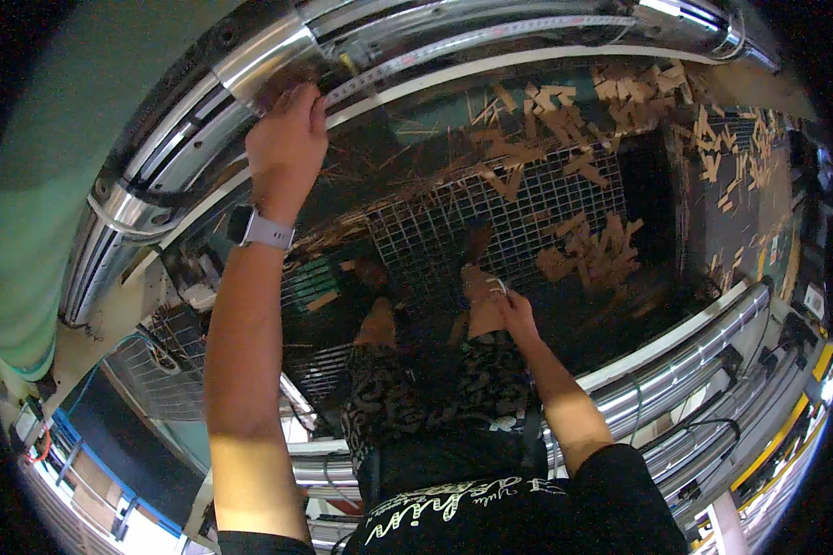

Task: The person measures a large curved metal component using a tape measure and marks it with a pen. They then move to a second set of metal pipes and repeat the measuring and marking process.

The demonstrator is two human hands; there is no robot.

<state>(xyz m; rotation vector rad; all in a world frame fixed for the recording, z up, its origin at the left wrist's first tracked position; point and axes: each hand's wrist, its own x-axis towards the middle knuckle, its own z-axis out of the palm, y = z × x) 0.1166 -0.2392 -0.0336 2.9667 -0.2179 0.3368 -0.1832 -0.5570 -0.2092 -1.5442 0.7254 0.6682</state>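
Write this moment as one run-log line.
left hand: at shiny metal cylinder | right hand: lowered, beside thin white object | tan flat scraps: on grey metal grating

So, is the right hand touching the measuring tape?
Apart. The head view shows the right hand low down beside a leg, with a wide gap to the measuring tape up top.

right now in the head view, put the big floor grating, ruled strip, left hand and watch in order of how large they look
Largest to smallest:
1. floor grating
2. left hand and ruled strip, unsure: the strip is longer but thin
3. watch
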